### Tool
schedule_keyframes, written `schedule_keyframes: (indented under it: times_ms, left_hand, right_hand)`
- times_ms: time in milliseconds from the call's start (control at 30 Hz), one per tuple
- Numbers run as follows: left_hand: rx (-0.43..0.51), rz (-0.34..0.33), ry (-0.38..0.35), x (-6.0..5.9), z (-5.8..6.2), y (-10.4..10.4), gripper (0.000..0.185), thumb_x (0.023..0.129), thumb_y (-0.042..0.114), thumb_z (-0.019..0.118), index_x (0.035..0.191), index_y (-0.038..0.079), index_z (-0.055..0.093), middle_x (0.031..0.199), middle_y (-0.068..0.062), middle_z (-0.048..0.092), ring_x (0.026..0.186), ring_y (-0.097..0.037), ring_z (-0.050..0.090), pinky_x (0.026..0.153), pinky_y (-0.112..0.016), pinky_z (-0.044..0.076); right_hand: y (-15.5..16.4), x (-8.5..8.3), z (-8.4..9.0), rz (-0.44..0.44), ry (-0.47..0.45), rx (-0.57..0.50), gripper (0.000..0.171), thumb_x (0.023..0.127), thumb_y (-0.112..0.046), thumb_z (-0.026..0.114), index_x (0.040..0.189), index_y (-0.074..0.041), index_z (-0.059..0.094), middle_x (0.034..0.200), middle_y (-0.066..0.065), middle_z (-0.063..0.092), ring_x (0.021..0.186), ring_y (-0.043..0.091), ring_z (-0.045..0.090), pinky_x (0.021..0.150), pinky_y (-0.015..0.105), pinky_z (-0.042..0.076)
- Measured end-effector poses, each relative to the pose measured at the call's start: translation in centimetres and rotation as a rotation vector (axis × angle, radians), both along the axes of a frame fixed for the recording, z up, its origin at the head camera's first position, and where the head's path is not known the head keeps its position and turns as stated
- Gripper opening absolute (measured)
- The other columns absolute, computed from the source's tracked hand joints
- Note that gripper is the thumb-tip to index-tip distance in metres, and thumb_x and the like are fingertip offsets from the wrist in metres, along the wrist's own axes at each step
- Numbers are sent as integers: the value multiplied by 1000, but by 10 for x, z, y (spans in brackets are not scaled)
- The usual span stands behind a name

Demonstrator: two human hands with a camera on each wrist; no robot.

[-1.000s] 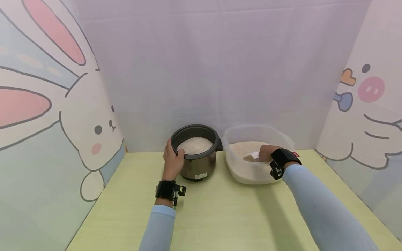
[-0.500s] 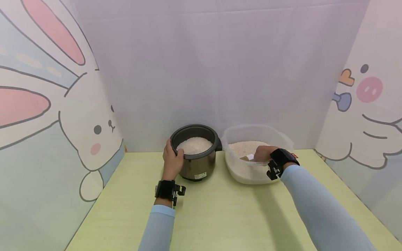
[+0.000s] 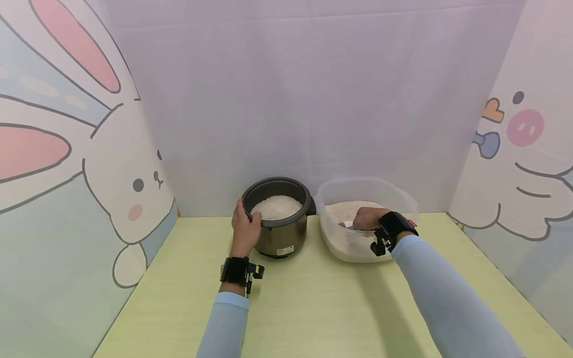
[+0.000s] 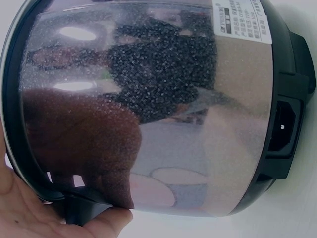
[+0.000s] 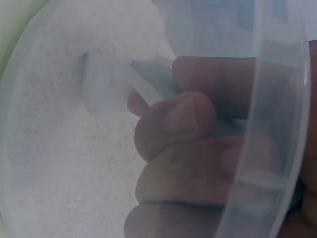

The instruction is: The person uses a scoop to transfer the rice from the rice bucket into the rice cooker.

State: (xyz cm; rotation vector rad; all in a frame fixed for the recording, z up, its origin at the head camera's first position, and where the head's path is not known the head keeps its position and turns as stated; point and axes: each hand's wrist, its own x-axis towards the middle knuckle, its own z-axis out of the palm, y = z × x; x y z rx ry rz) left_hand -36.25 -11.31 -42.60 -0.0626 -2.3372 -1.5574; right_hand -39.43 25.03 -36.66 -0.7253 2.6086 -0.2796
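My left hand (image 3: 246,229) is wrapped round the near-left wall of the rice cooker pot (image 3: 281,223), thumb over the rim at about nine o'clock, palm flat against the shiny side; the left wrist view shows that palm (image 4: 34,210) pressed to the metal. The pot stands on the table (image 3: 313,298) with a mound of white rice (image 3: 277,206) in it.

My right hand (image 3: 367,219) is down inside the clear plastic tub (image 3: 409,204), just beside the pot at its three o'clock. Its fingers (image 5: 183,121) are curled round a small translucent scoop (image 5: 106,82), whose bowl is dug into the rice in the tub (image 5: 44,163). The scoop's long axis runs from my fingers out toward nine o'clock in the head view, so its mouth points at the pot.

The pot's opening lies to the left of the scoop and slightly higher, across both rims. The right hand is the one carrying the scoop; the left only braces the pot.
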Motion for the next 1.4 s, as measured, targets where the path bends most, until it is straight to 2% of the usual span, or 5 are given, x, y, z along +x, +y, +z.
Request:
schedule_keyframes:
  times_ms: [233,500,667,1067,1400]
  left_hand:
    - [-1,-11,-2,1,1,0,75,101,29,43,165,12,7,169,-17,11,155,-38,9,120,-60,21]
    - [2,-7,4,2,2,0,75,102,29,43,165,11,8,169,-17,12,155,-38,10,120,-59,21]
    - [4,-5,3,2,2,0,75,102,29,44,165,10,9,169,-17,12,155,-38,10,120,-59,22]
    - [2,-14,8,1,0,0,74,102,28,43,165,10,8,169,-17,12,155,-38,9,120,-59,21]
    - [-1,-14,10,0,-1,-1,75,102,29,43,165,11,8,169,-17,11,155,-38,9,120,-59,21]
  right_hand:
    - [1,3,1,-160,-129,-136,35,100,-22,58,66,-17,64,59,-6,49,54,10,41,59,26,37]
    - [7,0,-2,-163,-148,-198,29,101,-25,58,83,-9,74,63,-5,54,57,10,45,62,28,40]
    - [12,-1,-3,-237,-203,-292,29,102,-24,57,94,-4,76,57,-6,43,50,8,34,56,26,35]
    - [17,4,-4,-342,-277,-457,44,106,-18,47,135,15,54,66,0,48,54,10,34,57,30,33]
    - [28,3,-6,-326,-363,-600,42,110,-17,38,135,16,47,70,-1,43,53,9,26,53,26,26]
